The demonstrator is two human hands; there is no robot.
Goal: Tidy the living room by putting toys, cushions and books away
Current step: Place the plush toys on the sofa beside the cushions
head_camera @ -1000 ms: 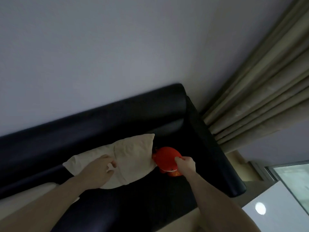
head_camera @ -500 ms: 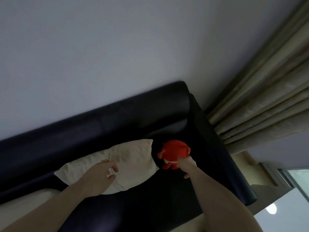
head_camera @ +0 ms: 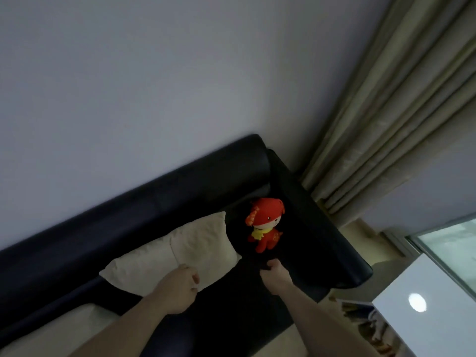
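Toy (head_camera: 265, 225) sits upright in the sofa (head_camera: 322, 228) seat's end corner, propped by backrest and armrest, apart from your right hand (head_camera: 277, 278), fingers curled on nothing. Your left hand (head_camera: 180, 289) pinches the cushion (head_camera: 195, 251) at its near edge, likely squaring it.

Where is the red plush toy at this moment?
In the head view the red plush toy sits upright in the sofa's right corner, by the armrest, just right of the cream cushion and beyond the right hand, which does not touch it.
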